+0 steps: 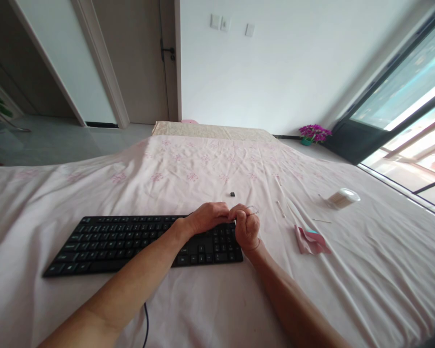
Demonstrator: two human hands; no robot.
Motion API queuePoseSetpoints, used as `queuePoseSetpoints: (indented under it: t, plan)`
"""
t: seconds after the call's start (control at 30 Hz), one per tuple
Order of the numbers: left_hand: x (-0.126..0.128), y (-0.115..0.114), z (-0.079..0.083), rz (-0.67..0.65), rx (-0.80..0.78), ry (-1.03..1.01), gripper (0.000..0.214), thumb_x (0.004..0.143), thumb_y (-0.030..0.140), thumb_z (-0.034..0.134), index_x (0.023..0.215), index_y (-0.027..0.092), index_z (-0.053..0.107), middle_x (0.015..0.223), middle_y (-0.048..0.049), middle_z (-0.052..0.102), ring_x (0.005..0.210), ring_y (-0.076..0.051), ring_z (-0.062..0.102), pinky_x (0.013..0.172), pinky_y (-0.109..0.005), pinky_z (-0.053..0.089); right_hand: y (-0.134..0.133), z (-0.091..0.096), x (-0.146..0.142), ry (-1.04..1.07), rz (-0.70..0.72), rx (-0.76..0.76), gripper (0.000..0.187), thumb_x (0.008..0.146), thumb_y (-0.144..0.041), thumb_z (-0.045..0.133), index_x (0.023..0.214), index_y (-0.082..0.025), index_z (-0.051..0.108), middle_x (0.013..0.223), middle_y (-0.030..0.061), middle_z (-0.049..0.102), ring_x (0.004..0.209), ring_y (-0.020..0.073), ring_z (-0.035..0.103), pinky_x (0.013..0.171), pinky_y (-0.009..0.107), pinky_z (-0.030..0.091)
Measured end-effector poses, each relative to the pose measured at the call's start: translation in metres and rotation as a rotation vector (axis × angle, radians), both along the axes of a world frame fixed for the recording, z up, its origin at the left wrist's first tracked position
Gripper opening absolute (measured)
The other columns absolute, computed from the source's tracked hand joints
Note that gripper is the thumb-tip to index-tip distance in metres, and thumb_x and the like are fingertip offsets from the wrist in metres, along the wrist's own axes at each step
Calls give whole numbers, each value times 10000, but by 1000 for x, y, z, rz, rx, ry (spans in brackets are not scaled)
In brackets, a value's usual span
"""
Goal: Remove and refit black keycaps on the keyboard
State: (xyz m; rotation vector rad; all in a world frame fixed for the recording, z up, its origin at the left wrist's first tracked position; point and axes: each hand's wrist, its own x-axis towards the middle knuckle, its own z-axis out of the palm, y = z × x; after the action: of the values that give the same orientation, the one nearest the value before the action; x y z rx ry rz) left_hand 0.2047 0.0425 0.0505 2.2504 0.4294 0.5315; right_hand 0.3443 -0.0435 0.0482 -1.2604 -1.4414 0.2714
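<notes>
A black keyboard (137,241) lies flat on the cloth in front of me, its number pad at the right end. My left hand (210,215) is curled over the top edge near the number pad, fingers pressed together; what they pinch is hidden. Touching it, my right hand (247,226) is closed above the keyboard's top right corner. A thin wire loop (253,210) sticks out of the right fist. Below those fingers a small pale tip shows, too small to name. Just beyond the hands lies a loose black keycap (232,194).
Cotton swabs (281,210) lie scattered to the right, near a clear tub of swabs (343,197) on its side. A folded pink cloth (311,240) rests nearer. The keyboard's cable (146,321) runs toward me across the rumpled pink bedsheet (203,309).
</notes>
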Motion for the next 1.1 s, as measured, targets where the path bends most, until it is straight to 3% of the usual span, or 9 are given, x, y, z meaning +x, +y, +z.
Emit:
queuePoseSetpoints:
  t: [0.17, 0.23, 0.33, 0.47, 0.57, 0.7, 0.9, 1.1]
  plan:
    - [1, 4, 2, 49, -192, -62, 287, 826, 351, 616, 1068, 203, 665, 986, -23, 664, 882, -143, 612, 821, -245, 463, -1, 9, 10, 146, -143, -3, 453, 968, -398, 262, 663, -219, 545, 671, 20, 581, 558, 137, 478, 581, 289, 405]
    - [0, 4, 2, 50, -228, -42, 323, 799, 351, 646, 1087, 204, 664, 1009, -34, 666, 888, -151, 620, 814, -251, 473, 0, 14, 19, 103, -212, -19, 469, 970, -402, 252, 657, -216, 549, 676, 23, 586, 596, 143, 500, 612, 286, 408]
    - [-1, 5, 1, 49, -170, 13, 320, 735, 345, 711, 1029, 221, 693, 996, -33, 665, 910, -167, 614, 835, -266, 470, 7, 20, 36, -129, -272, -107, 457, 964, -408, 281, 695, -216, 597, 672, 20, 604, 708, 162, 547, 701, 286, 399]
    - [1, 2, 4, -9, -54, 35, 192, 740, 276, 707, 925, 226, 723, 989, -23, 653, 941, -164, 605, 888, -265, 445, 32, 17, 60, -329, -263, -356, 398, 954, -398, 308, 933, -231, 669, 672, -1, 623, 662, 155, 569, 638, 263, 372]
    - [3, -4, 6, -2, 30, 77, 114, 765, 233, 666, 864, 235, 723, 1014, -9, 645, 928, -154, 606, 879, -251, 443, 53, 7, 71, -427, -269, -460, 357, 942, -376, 359, 965, -240, 689, 836, 31, 666, 766, 166, 606, 658, 258, 377]
    - [5, -10, 8, 38, 123, 112, 216, 750, 189, 650, 948, 260, 696, 1043, 6, 632, 946, -158, 601, 873, -243, 441, 71, -6, 72, -544, -259, -568, 323, 883, -377, 513, 1168, -288, 637, 986, 41, 660, 867, 180, 613, 694, 258, 381]
    - [8, -9, 7, 3, 118, 120, 146, 758, 185, 646, 870, 250, 713, 1066, 13, 630, 949, -144, 606, 888, -229, 435, 74, -14, 73, -596, -279, -621, 218, 835, -363, 583, 1009, -294, 694, 1007, 25, 647, 853, 175, 609, 636, 256, 345]
    - [8, -13, 12, 52, 103, 37, 166, 806, 199, 600, 939, 236, 692, 963, 4, 688, 920, -148, 623, 879, -242, 450, 61, -15, 96, -574, -344, -631, 222, 852, -326, 563, 1025, -284, 695, 1032, 33, 636, 864, 176, 601, 633, 260, 326]
